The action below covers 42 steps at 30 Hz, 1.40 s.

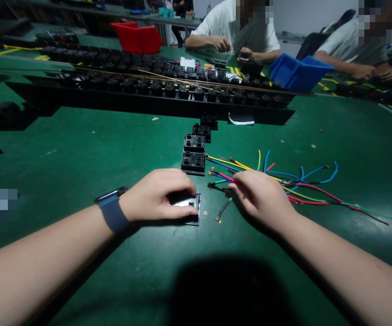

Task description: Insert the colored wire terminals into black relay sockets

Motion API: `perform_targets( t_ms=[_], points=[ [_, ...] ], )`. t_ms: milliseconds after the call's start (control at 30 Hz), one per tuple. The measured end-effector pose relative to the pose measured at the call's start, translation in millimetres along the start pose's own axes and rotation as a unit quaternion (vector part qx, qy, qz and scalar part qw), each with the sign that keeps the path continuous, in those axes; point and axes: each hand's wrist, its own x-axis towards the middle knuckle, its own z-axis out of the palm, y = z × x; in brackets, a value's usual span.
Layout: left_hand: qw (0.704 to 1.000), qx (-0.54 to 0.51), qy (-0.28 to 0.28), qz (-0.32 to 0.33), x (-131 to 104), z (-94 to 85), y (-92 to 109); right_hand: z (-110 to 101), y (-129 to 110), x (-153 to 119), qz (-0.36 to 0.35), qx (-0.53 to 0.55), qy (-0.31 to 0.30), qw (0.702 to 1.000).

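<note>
From my end I have both hands over the green work surface [114, 145]. The left hand [158, 194], a dark-strapped smartwatch [111, 208] at its wrist, has its thumb and fingers closed on a black-framed housing with a pale face [192, 203], which lies against the surface. The right hand [264, 194] rests over a loose spread of coloured wires [313, 184], fingers curled in; I cannot tell whether thumb and forefinger pinch one. The wires fan out toward the surface's right edge. Between the hands I make out a short wire with a brass-coloured terminal [223, 209]. Just beyond the left hand, black plastic housings [193, 160] line up toward the near edge of a long black rack [169, 102] filled with rows of black parts. A red bin [138, 38] stands behind the rack, a blue bin [299, 72] by its right end. Two co-workers in white shirts [216, 27] sit along the surface's far side.
</note>
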Motion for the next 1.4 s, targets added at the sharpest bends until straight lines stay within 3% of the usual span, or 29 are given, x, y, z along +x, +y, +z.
perform_targets(
  t_ms=[133, 367, 667, 800, 1033, 1200, 1300, 1400],
  points=[
    [1.000, 0.005, -0.005, -0.007, 1, -0.9, 0, -1, -1, -3, -0.012, 0.024, 0.041, 0.999],
    [1.000, 0.005, -0.003, -0.002, 1, -0.3, 0, -2, 0, -4, -0.029, 0.054, 0.056, 0.997],
    [1.000, 0.010, -0.001, -0.004, 1, -0.2, -1, 1, 6, 0, 0.024, 0.020, 0.055, 0.998],
    [1.000, 0.006, -0.005, -0.005, 2, -0.3, -1, -17, 4, 4, 0.057, -0.049, -0.046, 0.996],
    [1.000, 0.005, -0.004, -0.005, 0, -0.1, -2, -58, 31, -8, -0.031, -0.055, -0.160, 0.985],
    [1.000, 0.004, 0.007, -0.002, -1, 0.3, -3, -55, 48, -23, 0.079, -0.190, -0.179, 0.962],
    [1.000, 0.005, 0.007, 0.001, -1, 0.3, -4, -49, 52, -17, 0.048, -0.164, -0.167, 0.971],
    [1.000, 0.004, 0.006, -0.004, 0, -0.1, -4, -45, 58, -2, 0.029, -0.086, -0.213, 0.973]
  ],
)
